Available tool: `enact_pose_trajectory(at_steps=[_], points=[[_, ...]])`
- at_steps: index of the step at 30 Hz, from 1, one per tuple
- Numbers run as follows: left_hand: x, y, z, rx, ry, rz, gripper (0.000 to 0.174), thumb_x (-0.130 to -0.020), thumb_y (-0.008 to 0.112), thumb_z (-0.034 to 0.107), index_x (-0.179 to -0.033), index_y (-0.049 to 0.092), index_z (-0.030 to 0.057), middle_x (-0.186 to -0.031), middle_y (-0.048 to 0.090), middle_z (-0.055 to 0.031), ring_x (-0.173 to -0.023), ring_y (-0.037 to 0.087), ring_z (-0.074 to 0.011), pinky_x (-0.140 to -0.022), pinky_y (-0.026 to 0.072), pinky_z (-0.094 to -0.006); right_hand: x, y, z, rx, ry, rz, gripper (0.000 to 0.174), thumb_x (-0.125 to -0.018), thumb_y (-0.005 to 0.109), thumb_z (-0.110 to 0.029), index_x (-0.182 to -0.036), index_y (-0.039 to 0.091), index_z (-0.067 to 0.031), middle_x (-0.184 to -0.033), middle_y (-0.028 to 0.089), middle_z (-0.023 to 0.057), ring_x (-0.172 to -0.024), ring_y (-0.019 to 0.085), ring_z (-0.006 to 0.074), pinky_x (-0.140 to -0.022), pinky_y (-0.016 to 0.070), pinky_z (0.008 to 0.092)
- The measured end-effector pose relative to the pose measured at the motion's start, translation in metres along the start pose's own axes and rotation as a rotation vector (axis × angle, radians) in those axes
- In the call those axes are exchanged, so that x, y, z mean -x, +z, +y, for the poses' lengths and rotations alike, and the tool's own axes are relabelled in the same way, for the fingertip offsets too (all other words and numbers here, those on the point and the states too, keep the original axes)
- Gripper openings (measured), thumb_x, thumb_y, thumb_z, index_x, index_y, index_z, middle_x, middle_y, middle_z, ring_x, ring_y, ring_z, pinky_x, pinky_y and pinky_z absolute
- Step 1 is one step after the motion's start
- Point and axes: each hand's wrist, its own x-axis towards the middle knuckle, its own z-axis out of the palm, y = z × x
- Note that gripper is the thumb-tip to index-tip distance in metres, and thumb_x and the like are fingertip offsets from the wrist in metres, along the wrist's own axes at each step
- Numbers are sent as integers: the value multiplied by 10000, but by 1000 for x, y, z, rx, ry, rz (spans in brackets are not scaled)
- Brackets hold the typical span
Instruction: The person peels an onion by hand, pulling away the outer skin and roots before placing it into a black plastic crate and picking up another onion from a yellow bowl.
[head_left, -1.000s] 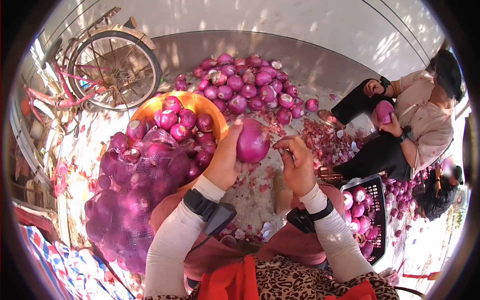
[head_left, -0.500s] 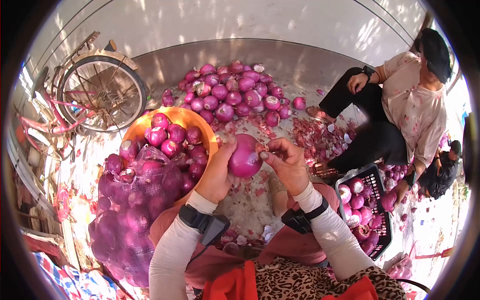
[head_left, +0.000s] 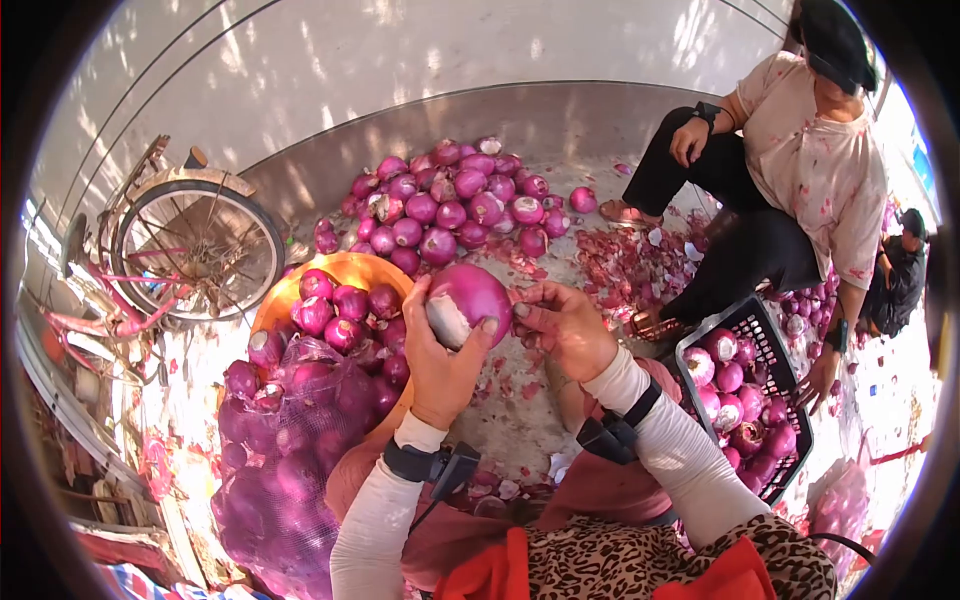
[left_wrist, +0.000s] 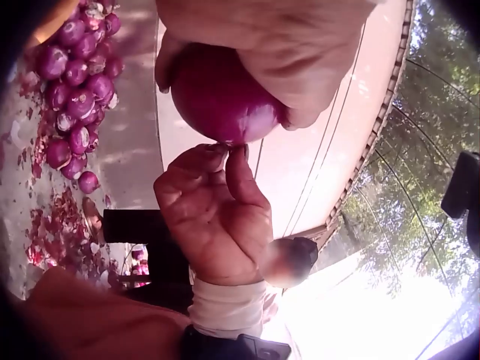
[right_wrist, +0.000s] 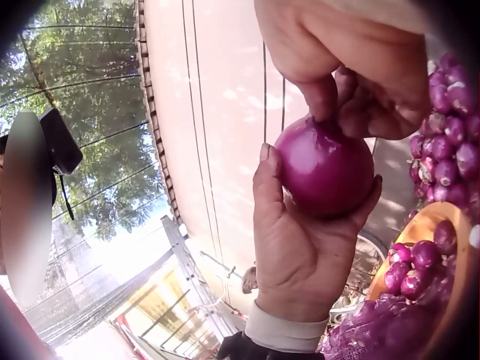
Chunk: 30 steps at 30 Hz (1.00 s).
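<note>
A large purple onion (head_left: 470, 300) with a pale patch on its side is gripped by the left hand (head_left: 445, 370), fingers behind it and thumb across the front. The right hand (head_left: 570, 328) pinches the onion's top with thumb and fingertips. In the left wrist view the right hand (left_wrist: 217, 214) has thumb and forefinger together at the tip of the onion (left_wrist: 221, 97). The right wrist view shows the onion (right_wrist: 326, 169) cupped in the left hand (right_wrist: 307, 255), while the right hand (right_wrist: 360, 67) holds its neck.
An orange tub (head_left: 350, 268) of onions and a full mesh bag (head_left: 285, 470) stand at left, a black crate (head_left: 745, 320) at right. Beyond lie an onion pile (head_left: 450, 200) and loose skins (head_left: 620, 265). A person (head_left: 810, 160) sits at right; a bicycle (head_left: 195, 250) stands left.
The onion has turned, bringing a pale patch into view. The right hand has come from apart to the onion's top. The seated person's hand has moved from a held onion down beside the crate.
</note>
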Motion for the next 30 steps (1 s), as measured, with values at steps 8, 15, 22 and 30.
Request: enact_pose_trajectory(at_steps=[8, 15, 22, 30], points=[[3, 12, 8, -100, 141, 20, 874, -694, 801, 203, -1365, 302, -53, -1303, 406, -209, -1188, 438, -326, -1028, 341, -413, 2, -5, -8, -148, -19, 15, 168, -841, 553, 73, -977, 521, -20, -913, 599, 83, -758, 611, 185, -597, 484, 277], [0, 23, 19, 39, 75, 20, 806, -734, 771, 196, -1355, 316, -41, -1283, 420, -186, -1172, 446, -284, -1015, 356, -382, 0, -12, -1, -101, -185, 19, 141, -868, 587, 21, -1006, 562, 4, -857, 625, 56, -704, 572, 113, -596, 451, 241], [-4, 23, 6, 476, -337, -82, 663, -839, 674, 234, -1334, 341, -56, -1255, 454, -160, -1147, 448, -235, -1003, 361, -352, 8, -1, -9, -6, -266, 79, 141, -880, 663, -74, -972, 589, 2, -862, 643, 32, -711, 559, 75, -626, 454, 215], [-2, 39, 15, 173, -62, -14, 743, -802, 699, 220, -1358, 289, -53, -1243, 439, -174, -1121, 455, -240, -987, 371, -350, 7, -4, -9, -16, -268, 181, 162, -874, 690, -131, -930, 593, -14, -745, 595, 1, -637, 514, 60, -560, 405, 205]])
